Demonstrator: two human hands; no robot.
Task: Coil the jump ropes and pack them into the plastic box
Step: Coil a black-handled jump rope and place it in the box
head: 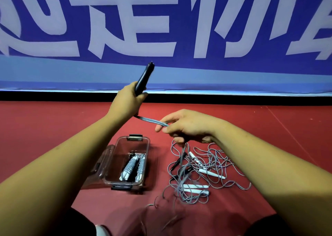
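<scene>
Here, at the near left, the plastic box (117, 153) sits open on the floor with coiled ropes (133, 165) already inside. Above it our left hand (125, 102) is wrapped tight round a black handle (144, 79). Several strands of cord (152, 122) run taut to our right hand (186, 126), which pinches them. Below that, the loose ropes (203, 169) lie tangled. We judge the trailing cord may snag there and drag a knot up, or the loops may slip from our pinch.
</scene>
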